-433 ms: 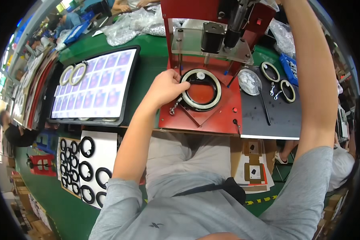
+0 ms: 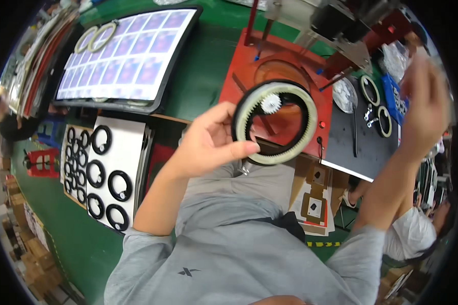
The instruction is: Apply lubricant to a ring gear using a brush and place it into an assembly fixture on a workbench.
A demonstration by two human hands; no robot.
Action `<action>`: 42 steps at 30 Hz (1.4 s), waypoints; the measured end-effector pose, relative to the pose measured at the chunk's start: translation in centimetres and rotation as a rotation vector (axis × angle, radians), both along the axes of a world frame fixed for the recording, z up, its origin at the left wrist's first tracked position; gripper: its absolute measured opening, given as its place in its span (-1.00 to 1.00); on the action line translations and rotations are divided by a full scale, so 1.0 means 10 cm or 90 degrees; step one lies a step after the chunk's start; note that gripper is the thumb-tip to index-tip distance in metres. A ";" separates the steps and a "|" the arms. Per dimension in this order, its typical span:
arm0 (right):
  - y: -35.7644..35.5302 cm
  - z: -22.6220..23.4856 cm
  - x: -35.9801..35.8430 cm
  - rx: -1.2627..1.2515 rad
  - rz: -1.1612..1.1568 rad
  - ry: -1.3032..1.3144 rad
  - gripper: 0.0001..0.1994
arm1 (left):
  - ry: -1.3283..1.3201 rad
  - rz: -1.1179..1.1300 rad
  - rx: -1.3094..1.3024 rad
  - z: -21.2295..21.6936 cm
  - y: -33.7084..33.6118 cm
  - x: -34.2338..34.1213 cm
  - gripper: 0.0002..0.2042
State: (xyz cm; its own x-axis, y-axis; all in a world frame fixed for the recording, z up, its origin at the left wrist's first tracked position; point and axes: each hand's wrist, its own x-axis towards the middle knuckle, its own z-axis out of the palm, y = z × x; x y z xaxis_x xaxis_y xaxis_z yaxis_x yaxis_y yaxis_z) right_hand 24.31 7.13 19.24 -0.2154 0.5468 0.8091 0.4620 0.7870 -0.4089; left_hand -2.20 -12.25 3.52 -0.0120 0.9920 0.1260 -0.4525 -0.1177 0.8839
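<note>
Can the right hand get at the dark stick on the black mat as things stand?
Probably yes: the right hand is off to the right of the dark stick, and nothing seems to cover the stick on the black mat. Blur hides whether that hand is empty.

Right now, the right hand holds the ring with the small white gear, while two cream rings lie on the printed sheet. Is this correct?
Not quite: in the head view, the left hand holds the ring with the small white gear, while two cream rings lie on the printed sheet.
</note>
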 end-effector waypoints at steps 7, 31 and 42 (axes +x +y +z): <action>-1.18 -1.47 0.46 -0.814 0.391 0.165 -0.43 | -0.148 -0.082 -0.082 -0.27 -0.02 0.57 -0.58; 0.72 -2.48 4.40 -0.828 -0.180 0.703 -0.46 | 0.243 -0.135 -0.267 -1.18 -0.50 0.37 -0.94; -0.59 -1.61 1.45 -0.668 0.532 0.065 -0.78 | 0.317 0.696 -0.549 -1.57 -1.75 -1.56 -0.81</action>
State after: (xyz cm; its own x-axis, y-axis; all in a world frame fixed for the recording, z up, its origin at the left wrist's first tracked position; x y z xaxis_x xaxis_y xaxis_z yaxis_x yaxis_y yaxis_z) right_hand 38.82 1.27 3.18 -0.7505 0.6490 0.1248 -0.0680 0.1121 -0.9914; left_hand -17.78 -29.79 -12.17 -0.9188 0.2891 -0.2688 -0.1228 0.4377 0.8907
